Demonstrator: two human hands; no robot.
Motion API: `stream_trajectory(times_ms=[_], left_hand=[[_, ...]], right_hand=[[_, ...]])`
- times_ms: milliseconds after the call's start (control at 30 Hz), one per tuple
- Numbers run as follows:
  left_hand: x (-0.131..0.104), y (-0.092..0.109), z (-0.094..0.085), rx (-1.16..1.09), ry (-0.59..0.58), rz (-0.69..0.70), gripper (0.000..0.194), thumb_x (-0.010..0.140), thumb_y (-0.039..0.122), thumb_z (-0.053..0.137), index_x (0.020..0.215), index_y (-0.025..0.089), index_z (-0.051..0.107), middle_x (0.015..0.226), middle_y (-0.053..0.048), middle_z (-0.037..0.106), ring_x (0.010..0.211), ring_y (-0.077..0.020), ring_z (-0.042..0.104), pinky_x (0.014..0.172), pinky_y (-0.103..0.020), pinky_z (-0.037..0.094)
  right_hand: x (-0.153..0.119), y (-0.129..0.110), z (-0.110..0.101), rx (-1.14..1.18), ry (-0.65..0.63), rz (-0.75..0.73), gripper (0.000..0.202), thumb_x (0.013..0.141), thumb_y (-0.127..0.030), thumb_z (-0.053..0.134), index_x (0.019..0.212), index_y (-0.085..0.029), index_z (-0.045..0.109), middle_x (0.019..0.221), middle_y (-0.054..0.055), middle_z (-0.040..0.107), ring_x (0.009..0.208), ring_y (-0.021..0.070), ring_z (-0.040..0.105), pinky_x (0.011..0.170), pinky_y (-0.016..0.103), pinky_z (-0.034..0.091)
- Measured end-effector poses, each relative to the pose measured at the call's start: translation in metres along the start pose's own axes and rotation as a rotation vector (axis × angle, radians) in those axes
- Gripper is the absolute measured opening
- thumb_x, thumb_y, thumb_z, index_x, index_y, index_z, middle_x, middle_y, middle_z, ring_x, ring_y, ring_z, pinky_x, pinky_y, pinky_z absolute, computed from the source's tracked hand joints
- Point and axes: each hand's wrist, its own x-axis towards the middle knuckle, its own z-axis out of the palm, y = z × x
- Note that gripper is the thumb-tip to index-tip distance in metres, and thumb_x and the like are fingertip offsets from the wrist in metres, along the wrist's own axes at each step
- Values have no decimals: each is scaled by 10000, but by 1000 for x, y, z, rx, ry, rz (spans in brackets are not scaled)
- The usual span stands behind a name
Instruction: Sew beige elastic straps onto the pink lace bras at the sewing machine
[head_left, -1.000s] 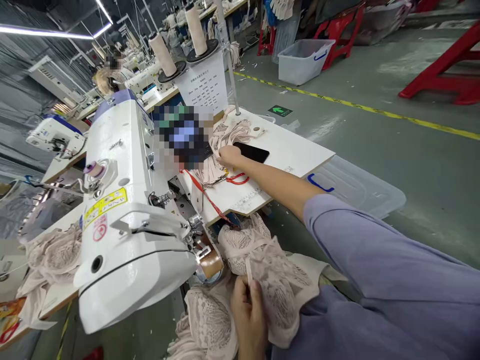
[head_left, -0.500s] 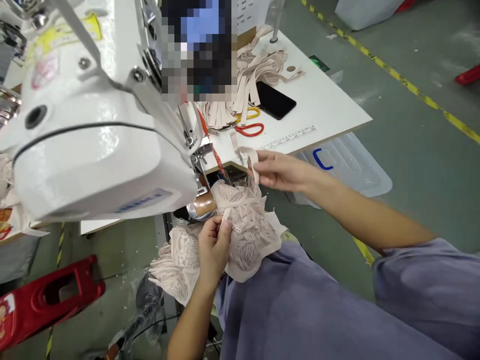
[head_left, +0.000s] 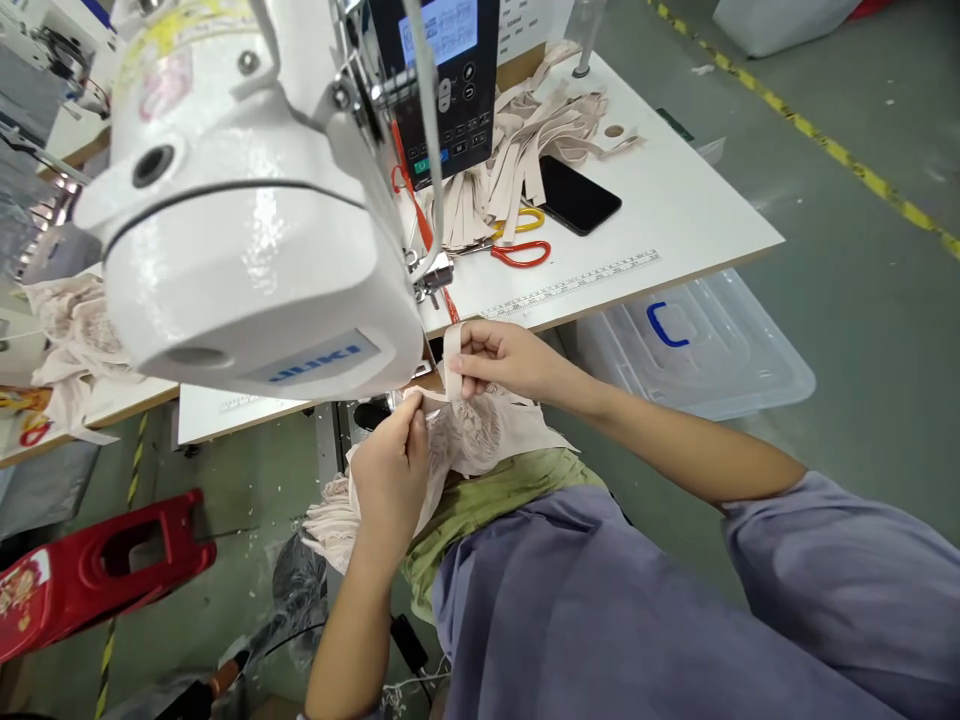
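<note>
My right hand [head_left: 514, 362] pinches a pale beige fabric strap [head_left: 453, 362], which loops up from its fingers. To its left, my left hand [head_left: 391, 465] is closed, with thumb and forefinger gripping the strap's lower stretch. Just under both hands hangs a beige lace bra [head_left: 484, 430], partly hidden by them, in front of the white sewing machine [head_left: 262, 290]. More beige lace pieces [head_left: 334, 520] hang in a bunch left of my lap, below my left hand. The machine's head hides the needle area.
On the white table [head_left: 697, 215] are beige strips [head_left: 551, 120], scissors with red and yellow handles [head_left: 523, 253], a black phone [head_left: 581, 195] and a printed ruler [head_left: 574, 283]. A control panel [head_left: 442, 90] stands behind. Below are a clear lidded box [head_left: 705, 350] and a red stool [head_left: 112, 570].
My right hand has moved left and down with the strap, close to my left hand. My left hand has risen toward the machine. The camera view has shifted, and the bra sits lower behind the hands.
</note>
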Motion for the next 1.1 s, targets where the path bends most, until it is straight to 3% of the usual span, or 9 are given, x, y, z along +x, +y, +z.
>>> stream_trajectory(times_ms=[167, 300, 433, 567, 667, 767, 867, 967, 1100], left_hand=[[8, -30, -4, -208, -139, -20, 344, 982, 408, 551, 1252, 261, 707, 1304, -53, 715, 1169, -237, 690, 930, -325, 567], [11, -57, -5, -305, -319, 61, 422, 977, 427, 565, 1351, 247, 641, 1443, -82, 614, 1352, -270, 566, 1063, -381, 517], [6, -53, -7, -353, -301, -22, 418, 993, 397, 547, 1388, 273, 606, 1480, -67, 581, 1376, -258, 544, 1069, -379, 521], [-3, -28, -10, -391, -206, -128, 351, 995, 348, 553, 1320, 263, 655, 1381, -58, 666, 1266, -229, 638, 1003, -334, 560], [-5, -16, -11, -360, -170, -114, 276, 988, 326, 558, 1177, 233, 735, 1187, -60, 765, 1104, -226, 723, 855, -296, 607], [-1, -13, -9, -331, -170, -12, 265, 987, 275, 541, 1128, 198, 752, 1059, -58, 799, 949, -197, 763, 774, -262, 611], [7, -12, -6, -304, -175, 76, 279, 985, 237, 531, 1161, 179, 739, 1104, -57, 792, 961, -184, 762, 798, -250, 605], [14, -11, -7, -288, -189, 52, 286, 980, 228, 531, 1172, 181, 738, 1119, -46, 789, 937, -178, 761, 778, -246, 597], [21, -8, -12, -247, -203, -36, 270, 968, 249, 540, 1102, 202, 769, 830, -9, 798, 602, -144, 686, 537, -240, 508]], right_hand=[[27, 9, 5, -202, 71, -83, 204, 899, -382, 654, 851, -187, 613, 692, -22, 634, 599, 111, 605, 589, 239, 473], [44, 6, 10, -405, 162, -250, 161, 865, -320, 654, 790, -182, 619, 854, 17, 641, 773, 159, 599, 732, 308, 490], [54, -1, 15, -511, 151, -358, 103, 869, -250, 597, 789, -188, 613, 1036, 66, 634, 977, 224, 602, 865, 372, 501], [59, -3, 18, -570, 102, -355, 122, 881, -255, 571, 774, -199, 596, 987, 69, 612, 957, 234, 583, 839, 374, 502], [60, -2, 17, -611, 81, -337, 165, 884, -282, 579, 746, -193, 557, 918, 53, 576, 863, 200, 557, 773, 341, 481], [62, -2, 16, -636, 75, -350, 208, 882, -297, 578, 718, -193, 503, 866, 33, 538, 766, 159, 518, 703, 307, 448], [66, -1, 13, -637, 68, -396, 189, 850, -301, 604, 735, -197, 497, 841, 22, 521, 720, 148, 488, 640, 288, 424], [70, 1, 11, -634, 59, -431, 177, 803, -272, 634, 729, -200, 489, 841, 25, 518, 715, 153, 479, 590, 280, 402], [73, 3, 9, -609, 42, -428, 122, 778, -227, 633, 753, -199, 518, 904, 39, 546, 746, 164, 489, 594, 288, 423]])
